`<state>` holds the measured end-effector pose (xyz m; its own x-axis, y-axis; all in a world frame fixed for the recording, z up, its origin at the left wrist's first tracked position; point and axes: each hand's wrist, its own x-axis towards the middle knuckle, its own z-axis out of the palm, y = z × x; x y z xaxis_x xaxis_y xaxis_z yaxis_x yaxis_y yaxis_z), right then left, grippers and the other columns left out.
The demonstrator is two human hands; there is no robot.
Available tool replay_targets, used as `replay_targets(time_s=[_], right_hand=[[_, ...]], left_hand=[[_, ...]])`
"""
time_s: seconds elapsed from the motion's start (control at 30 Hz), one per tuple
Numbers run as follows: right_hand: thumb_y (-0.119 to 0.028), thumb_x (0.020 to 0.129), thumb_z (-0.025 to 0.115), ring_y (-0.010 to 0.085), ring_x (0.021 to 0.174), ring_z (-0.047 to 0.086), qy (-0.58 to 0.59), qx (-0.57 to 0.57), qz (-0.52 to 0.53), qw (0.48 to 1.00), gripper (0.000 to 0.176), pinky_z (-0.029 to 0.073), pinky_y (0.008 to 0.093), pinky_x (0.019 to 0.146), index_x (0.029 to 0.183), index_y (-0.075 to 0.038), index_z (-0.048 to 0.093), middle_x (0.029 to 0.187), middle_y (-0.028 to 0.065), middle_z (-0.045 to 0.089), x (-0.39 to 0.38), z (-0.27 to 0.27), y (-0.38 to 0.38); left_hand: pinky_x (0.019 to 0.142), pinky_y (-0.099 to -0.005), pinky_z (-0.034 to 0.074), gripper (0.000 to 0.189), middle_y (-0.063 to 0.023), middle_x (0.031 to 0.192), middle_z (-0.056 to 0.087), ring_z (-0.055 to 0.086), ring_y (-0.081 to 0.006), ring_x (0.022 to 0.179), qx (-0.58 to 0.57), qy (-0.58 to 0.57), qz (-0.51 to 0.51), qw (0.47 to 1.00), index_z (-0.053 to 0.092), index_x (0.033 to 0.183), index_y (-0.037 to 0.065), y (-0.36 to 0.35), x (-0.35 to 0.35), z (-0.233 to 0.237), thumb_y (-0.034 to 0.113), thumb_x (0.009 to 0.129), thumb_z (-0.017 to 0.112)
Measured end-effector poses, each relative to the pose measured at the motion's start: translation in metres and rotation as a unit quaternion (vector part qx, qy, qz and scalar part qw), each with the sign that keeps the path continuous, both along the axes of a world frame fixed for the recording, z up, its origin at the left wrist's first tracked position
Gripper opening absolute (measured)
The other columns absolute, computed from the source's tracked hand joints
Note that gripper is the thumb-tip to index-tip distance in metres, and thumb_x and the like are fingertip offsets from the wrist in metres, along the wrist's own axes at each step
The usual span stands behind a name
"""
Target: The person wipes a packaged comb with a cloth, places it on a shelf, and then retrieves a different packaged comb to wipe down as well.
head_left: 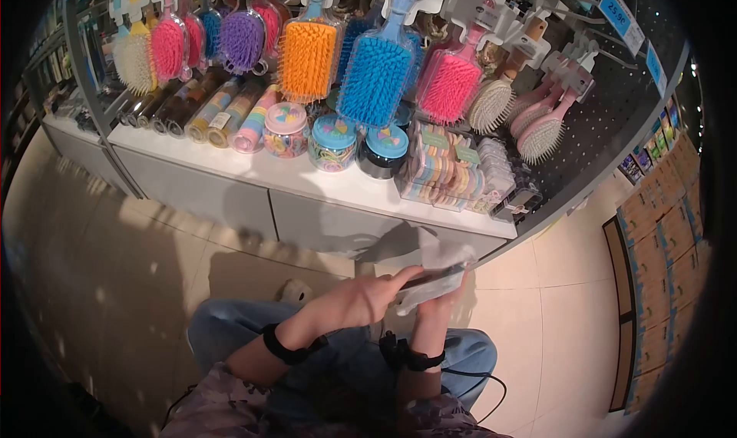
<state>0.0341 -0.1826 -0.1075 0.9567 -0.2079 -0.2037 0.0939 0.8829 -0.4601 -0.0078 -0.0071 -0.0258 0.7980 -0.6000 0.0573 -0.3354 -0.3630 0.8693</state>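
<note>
My left hand (376, 294) is closed, its thumb stretched along a dark flat object (414, 279) whose kind I cannot make out. Around that object hangs a thin, crumpled, pale grey-white cloth (441, 255), with a loose corner drooping below. My right hand (439, 304) comes up from below on the right and is closed on the cloth, which hides most of its fingers. Both hands are close together over my lap, in front of the lower edge of a shop shelf (330, 185).
Hairbrushes, among them a blue one (376, 77) and an orange one (309, 58), hang above the shelf. Below stand jars of hair ties (333, 142), tubes (219, 119) and clear boxes (445, 169). Cardboard boxes (664, 231) are stacked at right.
</note>
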Motion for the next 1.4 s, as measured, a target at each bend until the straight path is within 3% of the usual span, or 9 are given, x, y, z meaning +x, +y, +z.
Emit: replay_targets(time_s=[0.47, 0.57, 0.67, 0.73, 0.77, 0.83, 1.07, 1.23, 1.4], right_hand=[[-0.048, 0.086, 0.033, 0.025, 0.105, 0.044, -0.008, 0.003, -0.147, 0.989, 0.05, 0.036, 0.039, 0.09, 0.114, -0.008, 0.044, 0.114, 0.0093, 0.047, -0.009, 0.044, 0.015], [-0.041, 0.088, 0.03, 0.0213, 0.086, 0.052, 0.021, -0.073, -0.245, 0.966, 0.039, 0.042, 0.0347, 0.076, 0.09, -0.008, 0.051, 0.09, 0.0065, 0.054, -0.01, 0.052, 0.019], [-0.042, 0.088, 0.031, 0.0175, 0.075, 0.049, -0.068, -0.179, -0.219, 0.957, 0.038, 0.042, 0.0319, 0.068, 0.081, -0.009, 0.049, 0.077, 0.0043, 0.052, -0.005, 0.013, -0.008], [-0.041, 0.088, 0.033, 0.0143, 0.068, 0.047, -0.327, -0.095, 0.022, 0.94, 0.034, 0.038, 0.027, 0.065, 0.076, -0.013, 0.046, 0.067, 0.0013, 0.048, -0.001, 0.005, -0.018], [-0.041, 0.088, 0.033, 0.0143, 0.068, 0.047, -0.327, -0.095, 0.022, 0.94, 0.034, 0.038, 0.027, 0.065, 0.076, -0.013, 0.046, 0.067, 0.0013, 0.048, -0.001, -0.001, -0.019], [-0.039, 0.089, 0.034, 0.0147, 0.071, 0.046, 0.011, -0.114, -0.214, 0.97, 0.031, 0.038, 0.0285, 0.067, 0.079, -0.013, 0.046, 0.073, 0.0018, 0.048, -0.007, 0.018, 0.001], [-0.037, 0.091, 0.029, 0.0148, 0.078, 0.044, 0.005, -0.115, -0.268, 0.957, 0.032, 0.039, 0.0311, 0.069, 0.083, -0.01, 0.045, 0.085, 0.0017, 0.046, -0.003, 0.04, 0.016], [-0.035, 0.092, 0.026, 0.0129, 0.055, 0.038, -0.099, -0.3, -0.293, 0.903, 0.035, 0.033, 0.0255, 0.053, 0.069, -0.011, 0.037, 0.061, 0.0025, 0.039, -0.011, 0.043, 0.023], [-0.034, 0.09, 0.028, 0.0091, 0.04, 0.023, -0.058, -0.228, -0.24, 0.942, 0.04, 0.019, 0.0232, 0.041, 0.057, -0.013, 0.026, 0.046, -0.0016, 0.027, -0.012, 0.039, 0.01]], left_hand=[[0.058, -0.0365, 0.039, 0.042, -0.0232, 0.076, 0.053, 0.053, -0.0366, 0.07, -0.028, 0.002, 0.011, 1.0, 0.038, 0.118, 0.004, -0.001, -0.001, -0.002, 0.006, 0.078, 0.051], [0.059, -0.0377, 0.039, 0.033, -0.0236, 0.076, 0.053, 0.053, -0.0365, 0.072, -0.007, 0.011, 0.004, 1.0, 0.039, 0.111, 0.001, 0.001, 0.0, -0.008, 0.006, 0.08, 0.05], [0.059, -0.0374, 0.039, 0.039, -0.0235, 0.076, 0.054, 0.053, -0.0366, 0.072, -0.007, -0.017, -0.031, 0.999, 0.037, 0.115, -0.001, 0.002, 0.002, -0.019, 0.007, 0.079, 0.051], [0.059, -0.0376, 0.04, 0.044, -0.0239, 0.077, 0.054, 0.054, -0.0367, 0.073, 0.016, -0.039, -0.033, 0.999, 0.035, 0.119, 0.0, 0.001, 0.002, -0.02, 0.007, 0.078, 0.051], [0.059, -0.0376, 0.04, 0.044, -0.0239, 0.077, 0.054, 0.054, -0.0367, 0.073, 0.016, -0.039, -0.033, 0.999, 0.035, 0.119, 0.0, 0.001, 0.002, -0.019, 0.007, 0.078, 0.051], [0.061, -0.0378, 0.041, 0.048, -0.0247, 0.08, 0.054, 0.054, -0.0368, 0.075, 0.039, -0.018, -0.036, 0.998, 0.034, 0.122, 0.001, -0.001, 0.003, -0.014, 0.007, 0.078, 0.051], [0.061, -0.0387, 0.042, 0.047, -0.0247, 0.081, 0.055, 0.055, -0.0366, 0.075, 0.032, -0.05, -0.038, 0.998, 0.036, 0.121, 0.0, -0.002, 0.004, -0.031, 0.01, 0.078, 0.05], [0.062, -0.0383, 0.042, 0.044, -0.0249, 0.081, 0.054, 0.054, -0.0359, 0.075, 0.109, -0.025, -0.035, 0.993, 0.038, 0.117, -0.003, 0.003, 0.002, -0.021, 0.012, 0.076, 0.043], [0.064, -0.0381, 0.042, 0.044, -0.0246, 0.083, 0.054, 0.054, -0.0359, 0.077, 0.096, -0.076, -0.013, 0.992, 0.038, 0.117, -0.003, 0.003, 0.002, -0.034, 0.012, 0.076, 0.041]])
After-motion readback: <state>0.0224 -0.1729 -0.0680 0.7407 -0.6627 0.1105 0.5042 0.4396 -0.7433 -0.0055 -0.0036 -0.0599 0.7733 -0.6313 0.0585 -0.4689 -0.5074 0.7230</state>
